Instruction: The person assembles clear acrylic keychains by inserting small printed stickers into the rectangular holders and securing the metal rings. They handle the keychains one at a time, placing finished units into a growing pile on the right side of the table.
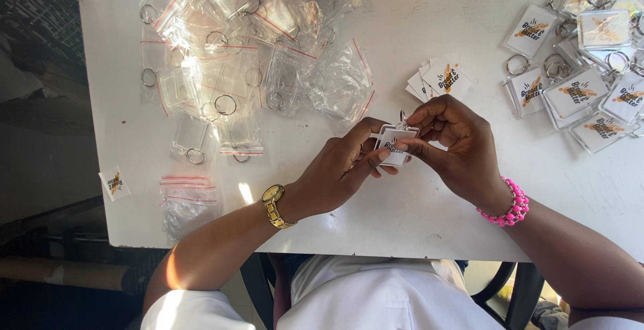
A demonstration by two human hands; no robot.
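Together, both hands' fingers (402, 147) pinch the clear keychain case (392, 143) between them

clear glossy plastic keychain (394, 143), matt white table (429, 8)

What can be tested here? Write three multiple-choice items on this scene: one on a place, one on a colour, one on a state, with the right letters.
1. Where does the pile of bagged clear keychains lie on the table?
A. upper left
B. lower right
C. under the wrists

2. What colour is the bracelet on the right wrist?
A. green
B. pink
C. black

3. How is the keychain case held?
A. lying untouched
B. in one hand only
C. between both hands

Key: 1 A, the bags spread over the upper left. 2 B, pink beads show. 3 C, fingers of the left hand and right hand both pinch it.
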